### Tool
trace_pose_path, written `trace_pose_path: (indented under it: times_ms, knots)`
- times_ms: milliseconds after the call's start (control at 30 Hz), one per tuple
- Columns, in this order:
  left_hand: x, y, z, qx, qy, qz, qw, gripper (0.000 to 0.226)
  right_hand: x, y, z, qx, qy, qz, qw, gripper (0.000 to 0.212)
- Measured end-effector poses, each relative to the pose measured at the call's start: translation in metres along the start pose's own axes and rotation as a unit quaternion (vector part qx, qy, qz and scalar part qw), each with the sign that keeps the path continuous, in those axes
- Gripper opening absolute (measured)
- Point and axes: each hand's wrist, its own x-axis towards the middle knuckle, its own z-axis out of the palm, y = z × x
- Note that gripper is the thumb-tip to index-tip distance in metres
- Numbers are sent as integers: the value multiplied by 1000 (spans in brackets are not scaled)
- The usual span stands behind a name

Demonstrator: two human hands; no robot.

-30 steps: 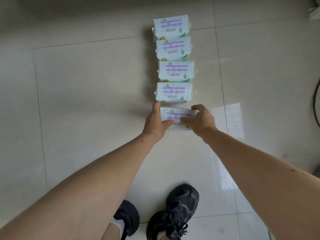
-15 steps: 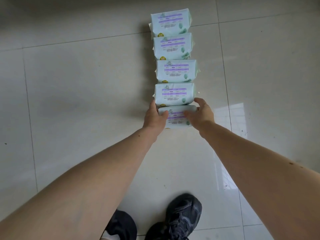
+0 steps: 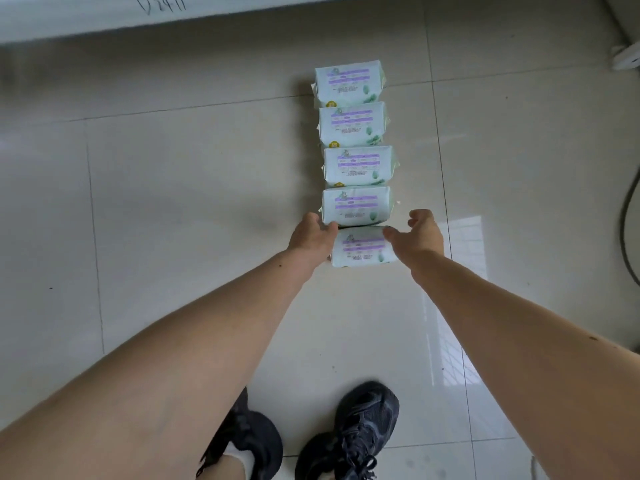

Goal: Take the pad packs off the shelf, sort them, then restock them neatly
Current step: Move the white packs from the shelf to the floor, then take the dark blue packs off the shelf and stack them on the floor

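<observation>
Several pale green pad packs with purple bands lie in a straight row on the tiled floor, running away from me. The nearest pack (image 3: 362, 247) lies flat, touching the pack behind it (image 3: 356, 206). My left hand (image 3: 311, 237) rests against the nearest pack's left end, its fingertips at the far left corner. My right hand (image 3: 424, 233) hovers at the pack's right end with fingers loosely spread, and only the thumb tip is near the top right corner. Neither hand grips the pack. The farthest pack (image 3: 348, 83) lies close to the wall.
My two black shoes (image 3: 349, 434) stand on the tiles just in front of me. A white ledge with handwriting (image 3: 162, 8) runs along the top. A dark cable (image 3: 627, 216) curves at the right edge, below a white object (image 3: 627, 57).
Both hands held the nearest pack and slid it up against the row. They have now loosened and opened off it, and the view has shifted, so the white ledge shows.
</observation>
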Motion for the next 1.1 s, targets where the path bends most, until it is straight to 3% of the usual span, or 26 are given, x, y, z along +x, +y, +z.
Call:
trace_pose_path:
  times_ms: [167, 233, 433, 700, 800, 933, 1100]
  knots:
    - [-53, 49, -45, 26, 18, 37, 999, 14, -48, -52, -40, 17, 12, -16, 1000, 50]
    - [-77, 73, -66, 24, 16, 53, 998, 23, -73, -75, -55, 31, 7, -17, 999, 47]
    - [-163, 136, -128, -2, 22, 71, 997, 7, -157, -149, -97, 107, -7, -21, 994, 41]
    - [-293, 210, -231, -46, 48, 113, 991, 15, -281, -254, -152, 182, -24, -49, 982, 31]
    - [-336, 230, -274, -79, 64, 125, 987, 2, -326, -290, -166, 169, -26, -92, 981, 28]
    - [-384, 244, -328, -112, 88, 148, 979, 16, -385, -336, -179, 121, -29, -167, 978, 26]
    - [-443, 249, -393, -135, 104, 187, 967, 13, -458, -389, -183, 63, -13, -251, 966, 25]
